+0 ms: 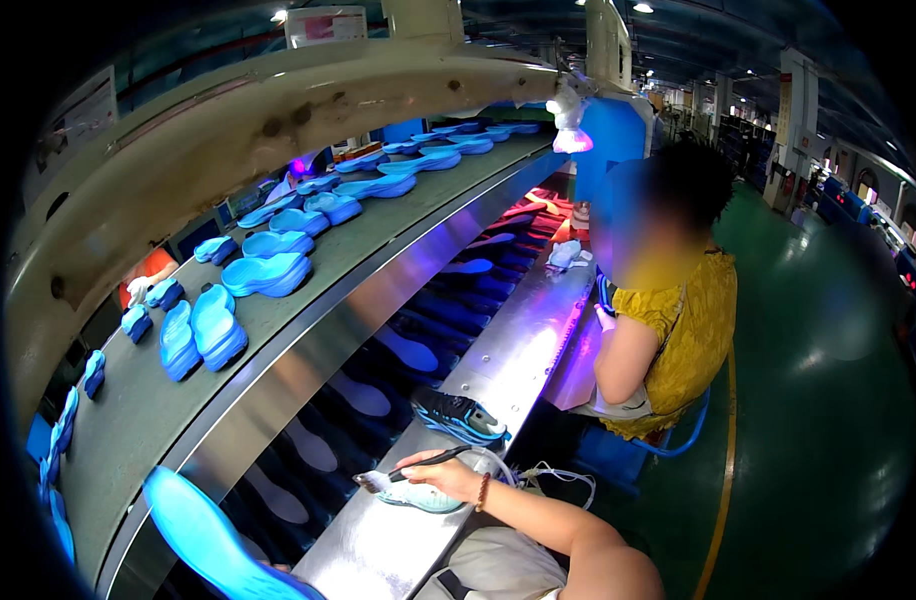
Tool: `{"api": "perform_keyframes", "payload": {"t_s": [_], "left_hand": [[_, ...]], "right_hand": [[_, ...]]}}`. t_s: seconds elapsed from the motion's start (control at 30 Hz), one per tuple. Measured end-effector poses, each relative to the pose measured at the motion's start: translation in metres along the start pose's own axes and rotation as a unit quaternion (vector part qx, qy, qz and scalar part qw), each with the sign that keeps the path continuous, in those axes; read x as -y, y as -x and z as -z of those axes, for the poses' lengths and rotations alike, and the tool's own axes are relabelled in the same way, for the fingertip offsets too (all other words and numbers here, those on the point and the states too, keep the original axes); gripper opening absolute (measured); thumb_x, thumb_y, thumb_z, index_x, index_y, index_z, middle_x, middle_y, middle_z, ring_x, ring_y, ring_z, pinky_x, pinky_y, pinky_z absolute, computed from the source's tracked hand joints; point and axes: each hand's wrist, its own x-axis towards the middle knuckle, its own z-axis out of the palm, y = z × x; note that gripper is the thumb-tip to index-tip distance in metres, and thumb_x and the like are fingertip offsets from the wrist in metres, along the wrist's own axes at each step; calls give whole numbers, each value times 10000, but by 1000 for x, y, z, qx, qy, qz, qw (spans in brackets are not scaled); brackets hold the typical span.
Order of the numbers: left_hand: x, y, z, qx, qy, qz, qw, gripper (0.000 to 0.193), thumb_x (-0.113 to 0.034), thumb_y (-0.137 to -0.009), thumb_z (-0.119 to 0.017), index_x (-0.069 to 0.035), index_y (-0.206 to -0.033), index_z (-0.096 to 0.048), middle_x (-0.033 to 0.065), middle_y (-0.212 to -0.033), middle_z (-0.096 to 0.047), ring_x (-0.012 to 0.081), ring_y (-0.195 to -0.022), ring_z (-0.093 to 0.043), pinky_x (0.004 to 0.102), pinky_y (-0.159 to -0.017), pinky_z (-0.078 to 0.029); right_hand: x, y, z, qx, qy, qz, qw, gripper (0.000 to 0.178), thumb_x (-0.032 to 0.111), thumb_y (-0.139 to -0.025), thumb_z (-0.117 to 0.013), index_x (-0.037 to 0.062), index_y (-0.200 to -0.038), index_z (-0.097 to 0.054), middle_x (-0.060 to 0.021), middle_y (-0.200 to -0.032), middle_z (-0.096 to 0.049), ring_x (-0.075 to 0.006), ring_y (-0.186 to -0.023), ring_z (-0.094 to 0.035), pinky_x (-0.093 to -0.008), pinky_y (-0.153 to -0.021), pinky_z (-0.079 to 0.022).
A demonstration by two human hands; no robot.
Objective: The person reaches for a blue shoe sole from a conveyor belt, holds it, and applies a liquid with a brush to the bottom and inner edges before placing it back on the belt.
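My right hand [446,478] comes in from the lower right, fingers closed round the black handle of a brush [376,481]. Its bristles point left, over the metal ledge. Just under this hand lies a pale, rounded, shoe-shaped thing [423,497], partly covered by the hand. A large bright blue shoe sole [213,530] stands tilted at the lower left. Only a sliver of my left hand [281,568] shows at the sole's lower right edge, holding it; the other fingers are hidden. A black shoe with blue trim [460,416] rests on the ledge beyond my right hand.
Blue soles [268,273] lie on the green conveyor belt [308,255]. Below it, darker soles [406,350] sit on a lower rack beside the metal ledge [498,345]. A co-worker in a yellow top [693,330] sits ahead to the right. White tubing [558,475] hangs near my right wrist.
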Motion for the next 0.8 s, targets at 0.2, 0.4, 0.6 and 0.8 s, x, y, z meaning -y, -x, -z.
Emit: {"api": "perform_keyframes", "payload": {"t_s": [0.2, 0.4, 0.6, 0.8], "left_hand": [[46, -15, 0, 135, 12, 99, 986, 736, -551, -742, -520, -88, -1289, -353, 221, -1123, -523, 374, -994, -529, 524, -856, -420], [73, -13, -44, 208, 125, 130, 961, 770, -753, -727, -307, -183, -1221, -463, 187, -1161, -508, 404, -1035, -488, 522, -906, -374], [82, -3, -72, 256, 161, 199, 932, 1030, -842, -635, -195, -55, -1273, -378, 174, -1178, -501, 323, -1041, -512, 494, -918, -383], [74, 17, -86, 232, 146, 127, 953, 976, -797, -700, -42, -84, -1293, -347, 207, -1120, -511, 328, -1001, -526, 478, -878, -410]], "right_hand": [[0, -3, -7, 54, 1, -4, 999, 242, 50, -808, -587, -45, -1029, -570, -99, -961, -611, -136, -890, -582, -233, -810, -459], [-15, -5, -48, 114, -29, -110, 987, 212, -8, -791, -554, -45, -997, -587, -135, -990, -609, -195, -899, -594, -300, -810, -475], [-8, -11, -57, 41, -51, -59, 996, 204, 16, -777, -581, -29, -975, -594, -119, -921, -622, -170, -822, -595, -256, -732, -478], [-18, -42, -75, 17, 62, -16, 998, 191, 64, -797, -592, -16, -970, -605, -77, -893, -627, -122, -785, -586, -217, -685, -466]]}}
